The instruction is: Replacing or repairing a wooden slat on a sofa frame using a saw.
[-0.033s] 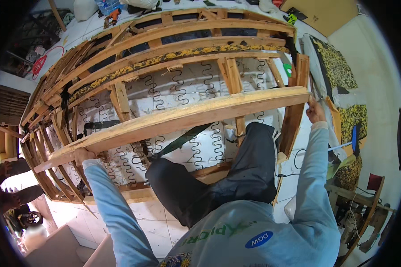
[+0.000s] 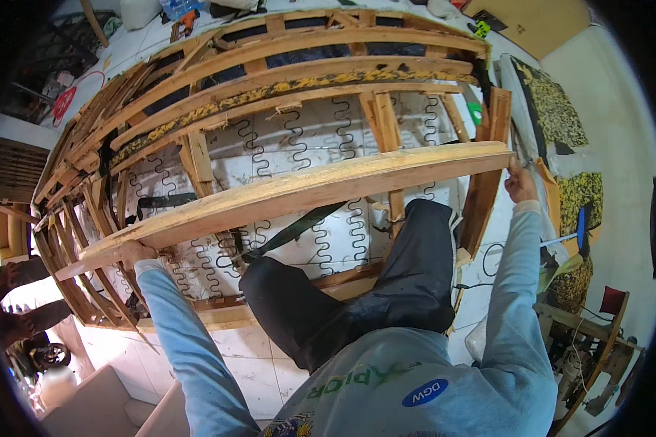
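A long wooden beam (image 2: 306, 191) spans the sofa frame in front of me, its left end lower in the picture than its right. My left hand (image 2: 134, 253) is closed around the beam close to its left end. At the other end, my right hand (image 2: 520, 182) grips it, fingers curled at the tip. Beneath the beam lies the bare wooden sofa frame (image 2: 291, 40), with zigzag springs (image 2: 355, 227) strung across its opening. A dark strap (image 2: 299, 231) slants through the springs. My knees, in dark trousers, are bent over the frame's near rail (image 2: 211, 320).
Foam pieces (image 2: 550, 102) speckled yellow and black lean along the right wall. A sewing machine (image 2: 572, 353) stands at the lower right. At the far left on the floor is an orange power drill (image 2: 188, 20). A pale sofa (image 2: 116, 408) occupies the lower left.
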The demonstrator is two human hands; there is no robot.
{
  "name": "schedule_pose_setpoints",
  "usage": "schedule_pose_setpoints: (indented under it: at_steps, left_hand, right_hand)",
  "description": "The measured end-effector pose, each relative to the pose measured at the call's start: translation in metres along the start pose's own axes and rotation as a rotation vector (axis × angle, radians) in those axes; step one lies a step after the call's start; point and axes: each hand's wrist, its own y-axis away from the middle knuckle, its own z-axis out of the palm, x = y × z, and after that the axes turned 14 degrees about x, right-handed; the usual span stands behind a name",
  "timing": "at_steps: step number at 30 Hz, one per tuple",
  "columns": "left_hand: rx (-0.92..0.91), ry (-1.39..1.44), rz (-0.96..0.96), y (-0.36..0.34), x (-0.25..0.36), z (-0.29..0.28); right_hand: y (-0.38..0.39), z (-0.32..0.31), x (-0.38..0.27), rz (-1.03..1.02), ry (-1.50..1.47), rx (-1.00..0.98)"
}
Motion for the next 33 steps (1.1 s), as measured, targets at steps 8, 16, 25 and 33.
schedule_pose_setpoints:
  at_steps: [8, 16, 25, 33]
  left_hand:
    - [0.091, -0.504, 0.388, -0.081, 0.002, -0.006]
    - [-0.038, -1.276, 0.978, -0.079, -0.014, 0.015]
    - [-0.338, -0.857, 0.725, -0.102, -0.027, 0.02]
    - [-0.042, -0.5, 0.385, -0.081, -0.053, 0.046]
  right_hand:
    - [-0.001, 0.004, 0.0, 0.063, -0.042, -0.025]
    - [-0.001, 0.005, 0.005, -0.008, -0.054, 0.047]
    - [0.0, 0.021, 0.019, -0.05, 0.001, 0.001]
    - [-0.104, -0.017, 0.038, -0.221, -0.05, -0.355]
